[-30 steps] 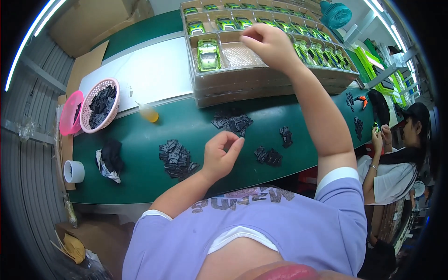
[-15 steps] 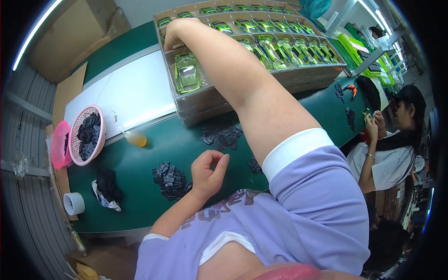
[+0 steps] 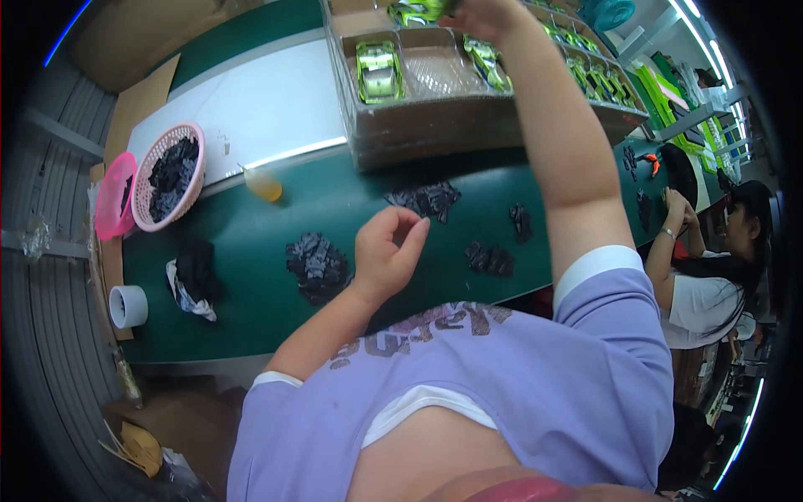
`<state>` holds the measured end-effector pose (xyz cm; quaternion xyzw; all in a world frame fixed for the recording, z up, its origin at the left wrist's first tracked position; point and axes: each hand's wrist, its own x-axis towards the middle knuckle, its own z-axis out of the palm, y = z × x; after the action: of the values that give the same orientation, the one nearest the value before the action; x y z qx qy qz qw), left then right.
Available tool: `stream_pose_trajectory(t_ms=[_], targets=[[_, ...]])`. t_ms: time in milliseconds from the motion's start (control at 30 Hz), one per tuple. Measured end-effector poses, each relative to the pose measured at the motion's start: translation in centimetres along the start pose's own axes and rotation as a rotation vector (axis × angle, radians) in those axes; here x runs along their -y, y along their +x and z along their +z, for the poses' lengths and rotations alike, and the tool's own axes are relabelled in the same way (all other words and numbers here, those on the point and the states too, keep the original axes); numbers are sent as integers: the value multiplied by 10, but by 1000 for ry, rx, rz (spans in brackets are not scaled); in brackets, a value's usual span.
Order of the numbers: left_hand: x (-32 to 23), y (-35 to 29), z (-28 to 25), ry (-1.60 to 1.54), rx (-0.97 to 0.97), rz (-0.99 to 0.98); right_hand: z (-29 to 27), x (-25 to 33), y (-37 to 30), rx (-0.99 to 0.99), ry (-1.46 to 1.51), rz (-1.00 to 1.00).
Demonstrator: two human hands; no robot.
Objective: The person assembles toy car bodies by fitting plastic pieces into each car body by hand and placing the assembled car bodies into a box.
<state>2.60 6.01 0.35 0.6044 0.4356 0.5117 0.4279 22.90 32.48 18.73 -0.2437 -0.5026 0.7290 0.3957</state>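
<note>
My left hand [image 3: 390, 253] hovers over the green table, fingers curled and thumb close to the index finger; nothing shows in it. Beside it are a pile of black strip-like pieces [image 3: 318, 266] and another black pile [image 3: 425, 199]. My right arm stretches up over a divided cardboard box [image 3: 435, 117]. At the top edge my right hand [image 3: 487, 18], partly cut off, has its fingers closed on a dark green toy car body [image 3: 452, 7], of which little shows. Below sit a green car body [image 3: 380, 72] in the front left compartment, an empty compartment, and another car body [image 3: 487, 64].
At left stand a pink basket [image 3: 199, 180] of black pieces, a pink bowl [image 3: 107, 205], a white tape-like ring [image 3: 128, 306] and a black cloth bundle [image 3: 194, 280]. A bottle with amber liquid [image 3: 264, 186] lies near a white board [image 3: 251, 109]. A co-worker [image 3: 711, 284] sits at right.
My right hand has moved right from the box's left edge, uncovering the front compartments. The view has shifted, so the box sits higher. My left hand keeps nearly the same curled pose.
</note>
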Motion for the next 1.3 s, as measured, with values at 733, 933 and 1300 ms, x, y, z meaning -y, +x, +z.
stream_pose_trajectory(t_ms=[733, 933, 1300], targets=[[-14, -17, -18, 770, 226, 125, 31, -169, -338, -714, -536, 111], [-19, -30, -14, 931, 336, 12, 14, -196, -342, -861, -859, 100], [-15, -35, -21, 855, 303, 57, 17, -208, -297, -875, -1534, 26]])
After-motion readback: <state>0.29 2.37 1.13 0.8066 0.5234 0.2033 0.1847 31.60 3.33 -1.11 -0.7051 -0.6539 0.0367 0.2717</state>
